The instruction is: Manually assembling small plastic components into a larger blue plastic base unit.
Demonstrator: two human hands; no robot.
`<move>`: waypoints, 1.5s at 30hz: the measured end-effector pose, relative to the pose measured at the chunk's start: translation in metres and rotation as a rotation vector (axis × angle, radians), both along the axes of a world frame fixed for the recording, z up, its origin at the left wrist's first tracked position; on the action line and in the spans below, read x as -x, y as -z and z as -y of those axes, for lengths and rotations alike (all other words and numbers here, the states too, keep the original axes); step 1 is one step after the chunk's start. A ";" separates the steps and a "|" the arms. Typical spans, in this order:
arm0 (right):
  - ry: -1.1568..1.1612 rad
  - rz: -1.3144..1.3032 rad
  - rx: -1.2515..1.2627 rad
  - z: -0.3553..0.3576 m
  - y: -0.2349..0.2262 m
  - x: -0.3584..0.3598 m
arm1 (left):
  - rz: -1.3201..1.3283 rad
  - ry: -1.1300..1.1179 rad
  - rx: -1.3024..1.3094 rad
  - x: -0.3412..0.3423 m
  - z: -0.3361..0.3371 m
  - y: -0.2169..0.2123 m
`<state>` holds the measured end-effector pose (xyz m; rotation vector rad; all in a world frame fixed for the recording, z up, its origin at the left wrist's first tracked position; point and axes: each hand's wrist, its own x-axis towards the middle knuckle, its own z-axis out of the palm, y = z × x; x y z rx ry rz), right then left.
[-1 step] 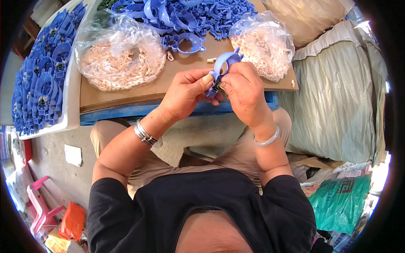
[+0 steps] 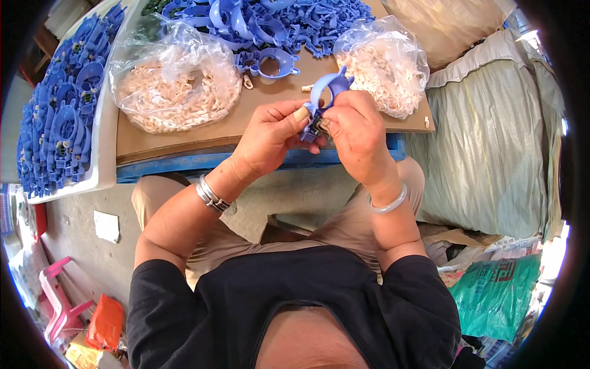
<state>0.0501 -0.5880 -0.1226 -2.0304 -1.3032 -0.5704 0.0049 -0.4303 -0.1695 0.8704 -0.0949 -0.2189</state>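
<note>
Above the table's near edge I hold a blue plastic part [image 2: 317,94] with a ring-shaped body and small ears on top. My left hand [image 2: 265,136] pinches its lower left side between thumb and fingers. From the other side, my right hand [image 2: 359,136] closes on the same part, its thumb and fingertips at the narrow lower end. Something small and dark shows between the fingertips there; its kind is too hidden to tell. Just beyond lies a similar blue ring-shaped part [image 2: 294,69], flat on the brown cardboard [image 2: 246,117].
Clear bags of small cream-coloured pieces stand left [image 2: 178,92] and right [image 2: 384,71]. Behind them rises a heap of blue parts [image 2: 319,27]. A white tray [image 2: 106,147] of blue parts is at left. A large woven sack [image 2: 485,135] fills the right; a pink stool [image 2: 58,301] stands lower left.
The blue ring-shaped part has tipped very slightly in my fingers, its ring turned a bit more toward view. Both hands stay in nearly the same place.
</note>
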 end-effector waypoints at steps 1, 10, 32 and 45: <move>0.000 0.000 0.000 0.000 0.000 0.001 | 0.012 0.027 0.061 -0.001 0.000 0.001; 0.038 -0.121 -0.002 0.000 0.002 0.003 | -0.047 0.147 0.320 -0.005 0.000 0.013; -0.012 0.016 -0.109 -0.008 0.004 0.009 | 0.024 -0.016 0.332 -0.001 0.000 0.003; 0.077 -0.185 -0.261 -0.011 0.014 0.016 | 0.101 -0.033 0.414 -0.002 0.002 0.006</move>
